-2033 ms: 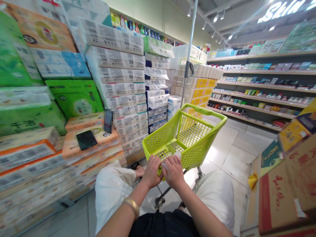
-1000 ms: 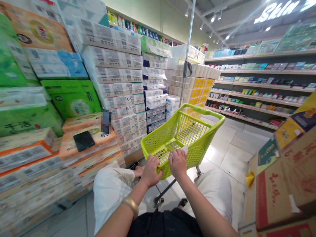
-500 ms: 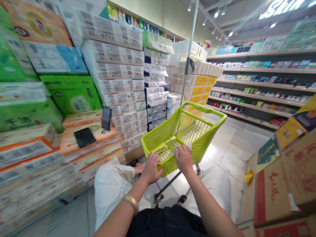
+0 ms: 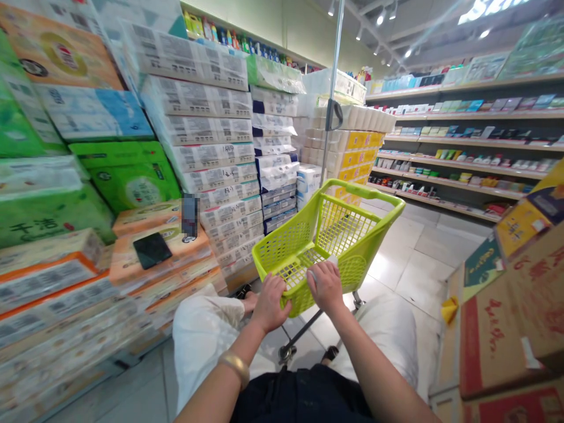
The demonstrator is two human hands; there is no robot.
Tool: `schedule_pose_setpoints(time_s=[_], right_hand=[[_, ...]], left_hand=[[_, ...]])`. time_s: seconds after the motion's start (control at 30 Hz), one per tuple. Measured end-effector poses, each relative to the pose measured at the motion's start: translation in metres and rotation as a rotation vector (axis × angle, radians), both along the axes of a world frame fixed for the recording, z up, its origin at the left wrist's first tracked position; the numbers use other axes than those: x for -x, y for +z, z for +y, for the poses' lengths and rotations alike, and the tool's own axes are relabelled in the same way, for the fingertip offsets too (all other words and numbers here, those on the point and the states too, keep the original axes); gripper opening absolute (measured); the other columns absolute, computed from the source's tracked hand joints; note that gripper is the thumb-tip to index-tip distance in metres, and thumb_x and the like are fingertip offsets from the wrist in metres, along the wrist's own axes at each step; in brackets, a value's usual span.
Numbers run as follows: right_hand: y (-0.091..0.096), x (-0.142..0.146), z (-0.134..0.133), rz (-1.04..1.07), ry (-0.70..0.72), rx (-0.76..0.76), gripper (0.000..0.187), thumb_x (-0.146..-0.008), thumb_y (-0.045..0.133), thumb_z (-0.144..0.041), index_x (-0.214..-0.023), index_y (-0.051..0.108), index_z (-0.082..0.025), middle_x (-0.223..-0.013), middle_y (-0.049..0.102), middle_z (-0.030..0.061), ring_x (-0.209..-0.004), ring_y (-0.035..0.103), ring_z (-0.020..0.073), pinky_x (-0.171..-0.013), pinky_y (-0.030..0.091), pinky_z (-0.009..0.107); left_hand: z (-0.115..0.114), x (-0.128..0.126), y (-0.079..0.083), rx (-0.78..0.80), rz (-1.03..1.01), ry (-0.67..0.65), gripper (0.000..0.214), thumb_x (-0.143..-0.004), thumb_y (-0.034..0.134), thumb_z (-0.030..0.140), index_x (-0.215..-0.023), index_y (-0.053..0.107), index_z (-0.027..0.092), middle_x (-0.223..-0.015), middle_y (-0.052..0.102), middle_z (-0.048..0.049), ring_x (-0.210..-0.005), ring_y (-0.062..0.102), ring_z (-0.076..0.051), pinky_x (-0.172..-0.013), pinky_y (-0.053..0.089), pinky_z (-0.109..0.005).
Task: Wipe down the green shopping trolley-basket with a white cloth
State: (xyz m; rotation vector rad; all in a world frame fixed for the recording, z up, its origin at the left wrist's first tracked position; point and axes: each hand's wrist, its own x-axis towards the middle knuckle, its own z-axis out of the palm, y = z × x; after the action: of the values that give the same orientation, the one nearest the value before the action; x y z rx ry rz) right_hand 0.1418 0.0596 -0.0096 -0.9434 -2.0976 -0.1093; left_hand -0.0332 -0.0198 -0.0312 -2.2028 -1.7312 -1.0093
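In front of my knees stands a lime-green plastic shopping cart (image 4: 368,252) with a lattice basket and metal legs on casters. My left hand (image 4: 269,302) is closed over the basket's near rim at its left corner. Farther right on the same rim, my right hand (image 4: 326,286) is closed with its fingers curled over the edge. A bit of white tissue (image 4: 333,259) pokes out past those fingers; the rest is hidden under the hand. Inside, the visible basket floor shows only lattice.
Packs of tissue paper (image 4: 211,126) are stacked high on the left. A dark tablet-like device (image 4: 152,249) lies on a lower orange pack (image 4: 121,255). Cardboard boxes (image 4: 497,341) crowd the right side. Stocked shelves (image 4: 462,138) stand behind, and a metal pole (image 4: 333,70) rises beyond the cart.
My right hand has slid slightly left along the rim. My left hand keeps its place. The view has shifted a little; the cart looks unmoved.
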Motion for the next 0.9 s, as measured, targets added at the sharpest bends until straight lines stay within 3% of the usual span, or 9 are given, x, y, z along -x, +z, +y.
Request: schedule_pose_setpoints(time_s=[0.1, 0.23, 0.4, 0.53, 0.73, 0.9], right_hand=[[0.003, -0.01, 0.017, 0.044, -0.11, 0.011, 0.023, -0.094, 0.042, -0.027, -0.082, 0.061, -0.022, -0.084, 0.06, 0.0044, -0.091, 0.048, 0.0207, -0.094, 0.033, 0.034], [-0.003, 0.011, -0.001, 0.092, -0.18, 0.029, 0.021, -0.092, 0.043, -0.025, -0.08, 0.059, -0.022, -0.085, 0.058, 0.0056, -0.091, 0.047, 0.022, -0.098, 0.031, 0.038], [-0.014, 0.038, -0.038, 0.043, 0.022, 0.017, 0.01, -0.087, 0.051, -0.024, -0.083, 0.06, -0.022, -0.085, 0.057, 0.0039, -0.094, 0.047, 0.0212, -0.102, 0.028, 0.038], [-0.009, 0.021, -0.024, -0.061, 0.14, -0.03, 0.012, -0.089, 0.051, -0.027, -0.083, 0.061, -0.023, -0.082, 0.058, 0.0026, -0.089, 0.048, 0.0194, -0.095, 0.032, 0.033], [0.001, -0.018, 0.027, 0.012, -0.021, -0.039, 0.023, -0.094, 0.041, -0.027, -0.084, 0.062, -0.022, -0.083, 0.061, 0.0041, -0.091, 0.05, 0.0201, -0.095, 0.032, 0.034], [-0.008, 0.003, 0.011, 0.1, -0.175, -0.015, 0.023, -0.093, 0.04, -0.026, -0.082, 0.059, -0.021, -0.085, 0.058, 0.0059, -0.091, 0.048, 0.0219, -0.1, 0.031, 0.038]], left_hand=[[0.0, -0.003, 0.002, 0.005, -0.028, 0.005, 0.015, -0.067, 0.055, 0.02, -0.077, 0.044, 0.023, -0.087, 0.057, -0.005, -0.093, 0.055, -0.025, -0.105, 0.038, -0.054], [0.001, -0.006, 0.002, -0.009, -0.045, 0.024, 0.015, -0.066, 0.054, 0.019, -0.076, 0.044, 0.023, -0.086, 0.056, -0.0049, -0.092, 0.054, -0.024, -0.104, 0.038, -0.053], [0.002, -0.002, -0.001, -0.04, -0.014, -0.01, 0.01, -0.072, 0.052, 0.023, -0.079, 0.046, 0.023, -0.084, 0.056, -0.0045, -0.086, 0.054, -0.023, -0.101, 0.041, -0.051], [0.0, 0.002, -0.002, -0.044, 0.005, -0.013, 0.011, -0.071, 0.054, 0.022, -0.078, 0.045, 0.023, -0.083, 0.056, -0.0041, -0.086, 0.053, -0.023, -0.101, 0.041, -0.051], [0.001, 0.0, -0.001, -0.035, -0.029, 0.004, 0.017, -0.066, 0.055, 0.018, -0.076, 0.042, 0.023, -0.084, 0.055, -0.0039, -0.087, 0.053, -0.023, -0.103, 0.039, -0.052], [0.003, -0.005, 0.0, -0.04, -0.056, 0.022, 0.019, -0.064, 0.055, 0.018, -0.075, 0.041, 0.024, -0.084, 0.055, -0.0038, -0.088, 0.053, -0.023, -0.102, 0.04, -0.051]])
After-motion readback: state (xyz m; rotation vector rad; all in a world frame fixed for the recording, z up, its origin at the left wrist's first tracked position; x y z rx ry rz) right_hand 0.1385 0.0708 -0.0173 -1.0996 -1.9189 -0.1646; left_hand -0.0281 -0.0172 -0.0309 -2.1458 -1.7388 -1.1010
